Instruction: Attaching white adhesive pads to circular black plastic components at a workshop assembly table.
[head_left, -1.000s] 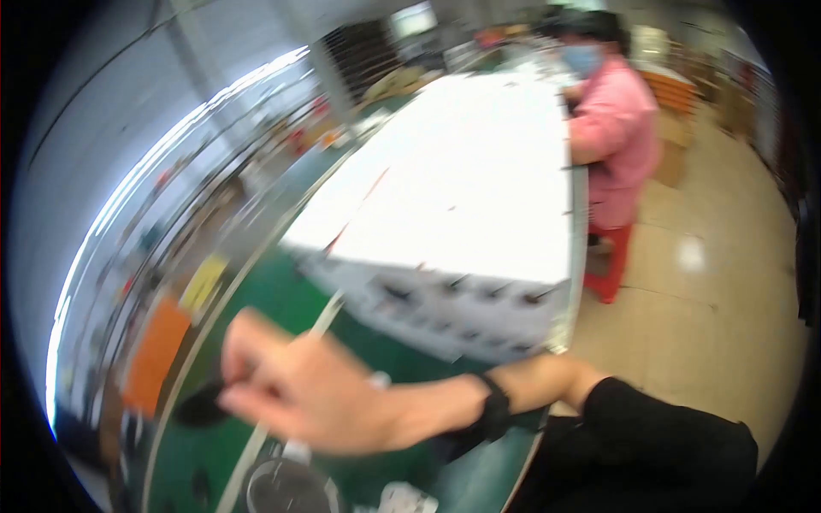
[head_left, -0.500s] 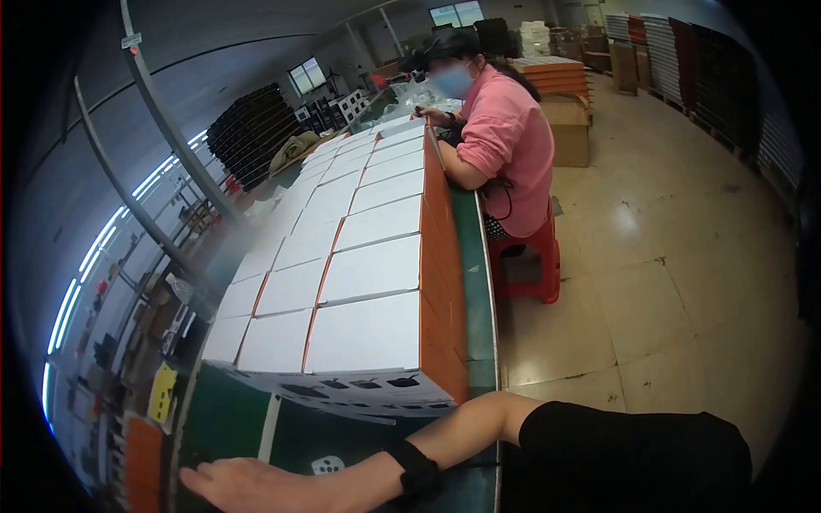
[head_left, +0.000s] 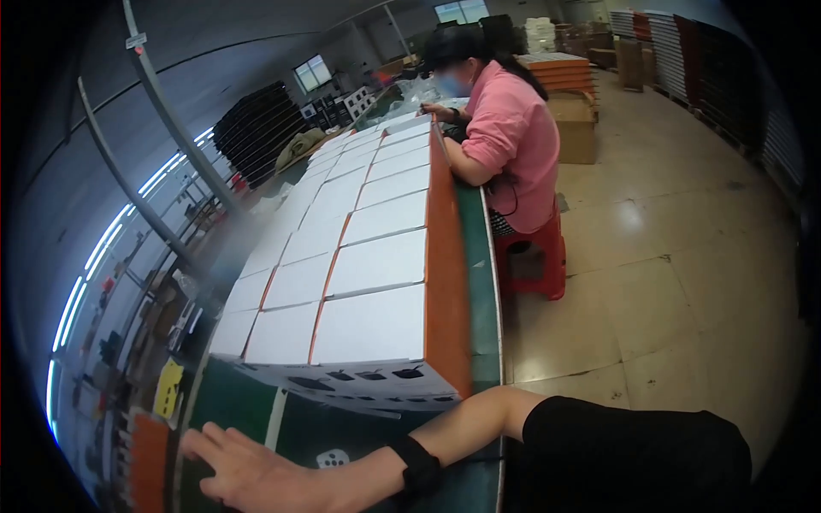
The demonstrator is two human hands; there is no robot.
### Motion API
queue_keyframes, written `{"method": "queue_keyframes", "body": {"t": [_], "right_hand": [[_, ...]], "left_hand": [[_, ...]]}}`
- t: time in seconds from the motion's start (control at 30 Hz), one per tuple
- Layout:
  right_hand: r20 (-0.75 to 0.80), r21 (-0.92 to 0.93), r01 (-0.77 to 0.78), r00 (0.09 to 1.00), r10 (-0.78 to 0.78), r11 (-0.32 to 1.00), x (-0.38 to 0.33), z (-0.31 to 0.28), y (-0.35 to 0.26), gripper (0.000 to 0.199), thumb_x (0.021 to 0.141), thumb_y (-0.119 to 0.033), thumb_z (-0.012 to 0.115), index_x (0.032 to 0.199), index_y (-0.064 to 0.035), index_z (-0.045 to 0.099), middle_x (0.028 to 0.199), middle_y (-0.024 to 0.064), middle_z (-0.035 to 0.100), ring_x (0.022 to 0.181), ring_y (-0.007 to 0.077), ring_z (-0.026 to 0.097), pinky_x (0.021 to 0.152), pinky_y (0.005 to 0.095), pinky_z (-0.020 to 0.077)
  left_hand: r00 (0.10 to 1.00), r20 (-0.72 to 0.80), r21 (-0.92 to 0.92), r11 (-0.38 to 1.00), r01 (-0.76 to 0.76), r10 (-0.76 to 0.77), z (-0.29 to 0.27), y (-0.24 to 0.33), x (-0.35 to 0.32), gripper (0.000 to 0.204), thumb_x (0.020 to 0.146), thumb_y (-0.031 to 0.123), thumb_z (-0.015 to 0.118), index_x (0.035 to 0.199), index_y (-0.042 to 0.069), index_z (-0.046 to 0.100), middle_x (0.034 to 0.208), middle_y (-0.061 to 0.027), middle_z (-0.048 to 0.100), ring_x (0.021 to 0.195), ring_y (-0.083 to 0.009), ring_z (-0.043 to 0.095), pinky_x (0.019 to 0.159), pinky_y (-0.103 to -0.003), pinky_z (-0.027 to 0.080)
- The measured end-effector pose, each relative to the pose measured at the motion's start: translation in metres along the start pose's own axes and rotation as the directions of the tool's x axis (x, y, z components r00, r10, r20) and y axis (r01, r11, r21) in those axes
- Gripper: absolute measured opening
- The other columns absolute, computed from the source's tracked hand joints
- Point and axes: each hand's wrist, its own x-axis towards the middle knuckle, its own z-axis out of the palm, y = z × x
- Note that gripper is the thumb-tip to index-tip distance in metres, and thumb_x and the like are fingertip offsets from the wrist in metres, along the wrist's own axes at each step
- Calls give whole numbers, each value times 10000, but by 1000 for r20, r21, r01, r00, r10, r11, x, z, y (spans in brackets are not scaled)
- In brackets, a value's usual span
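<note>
My right hand point(head_left: 252, 470) reaches leftward across the near end of a green-topped table point(head_left: 227, 402), with its back toward me. Its fingers are apart and slightly bent, the thumb stands away from them, and I see nothing held. A black band point(head_left: 417, 466) circles that wrist. Beside the wrist lies a small white piece with dark spots point(head_left: 332, 459). Beyond my forearm stands a long block of white-topped boxes point(head_left: 372, 325) with orange sides, packed in rows. Dark pictures are printed on the nearest faces. My left hand is out of view.
A co-worker in a pink top point(head_left: 513, 128) leans over the far boxes beside a red stool point(head_left: 543, 261). A yellow card point(head_left: 168, 389) and an orange stack point(head_left: 150, 462) are past the table's left edge. Cartons point(head_left: 571, 128) stand on the floor behind the co-worker.
My right hand has lifted a little, and its fingers and thumb have spread apart. The co-worker's head has bent lower. The view has shifted slightly.
</note>
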Motion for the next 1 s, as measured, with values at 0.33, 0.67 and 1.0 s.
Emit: {"method": "queue_keyframes", "body": {"t": [0.33,0.67,1.0], "right_hand": [[816,384,-859,487,310,338,-8,-5,-14,832,800,-295,668,1360,54,162,862,206,636,778,140,615,636,235,471],[831,510,-851,525,182,126,-1,-4,-23,681,834,88,524,1381,-38,138,1183,215,526,1058,171,540,860,268,485],[869,465,-802,493,-23,376,11,-25,-30,625,833,71,526,1358,-3,194,1187,176,523,1135,193,524,810,223,494]], "left_hand": [[911,-190,382,882,-275,366,24,8,-18,369,757,100,647,1121,45,615,864,-115,564,811,-268,539,793,-380,407],[952,-12,-127,943,-306,307,10,2,4,425,606,151,752,1010,59,661,894,-41,523,801,-214,513,864,-429,374],[808,586,-800,120,588,-50,-9,-29,0,416,922,231,470,1174,-100,466,1068,-148,581,965,-159,549,840,-279,433]]}}
